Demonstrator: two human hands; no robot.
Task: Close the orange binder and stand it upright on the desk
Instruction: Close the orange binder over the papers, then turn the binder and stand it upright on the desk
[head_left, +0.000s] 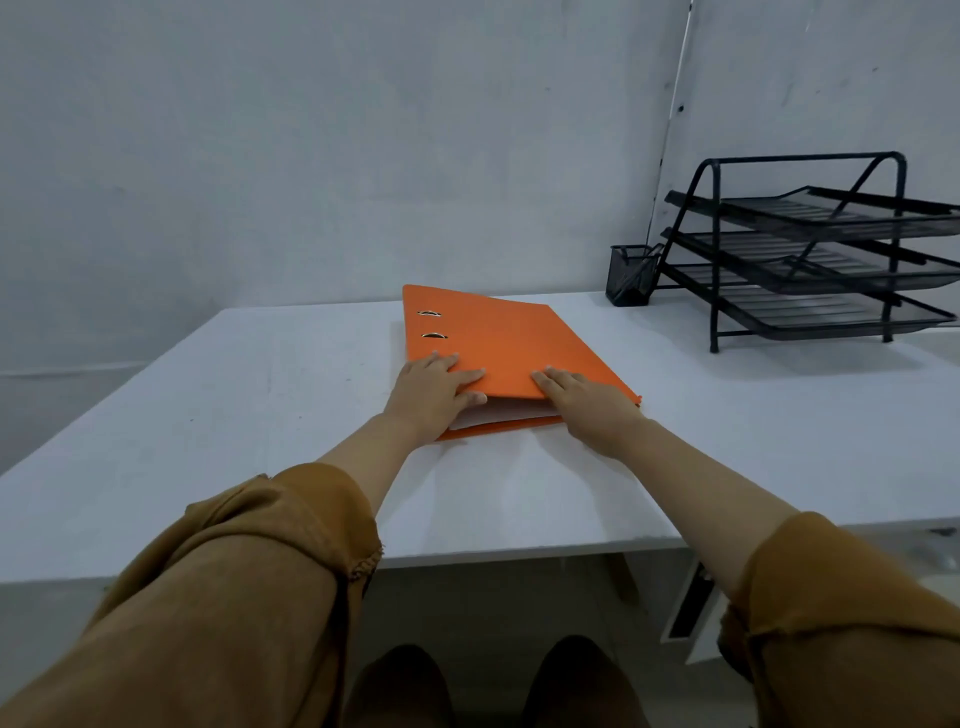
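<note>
The orange binder (498, 343) lies flat on the white desk (260, 405), its cover down with a thin gap at the near edge where white paper shows. Two metal slots mark the cover near the spine on the left. My left hand (434, 395) grips the binder's near left corner, fingers spread on the cover and thumb at the open edge. My right hand (587, 402) rests on the near right part of the cover, fingers flat on top, the palm over the near edge.
A black three-tier wire paper tray (810, 249) stands at the back right of the desk. A small black mesh pen holder (631, 278) sits beside it, against the wall. The desk's near edge runs just above my knees.
</note>
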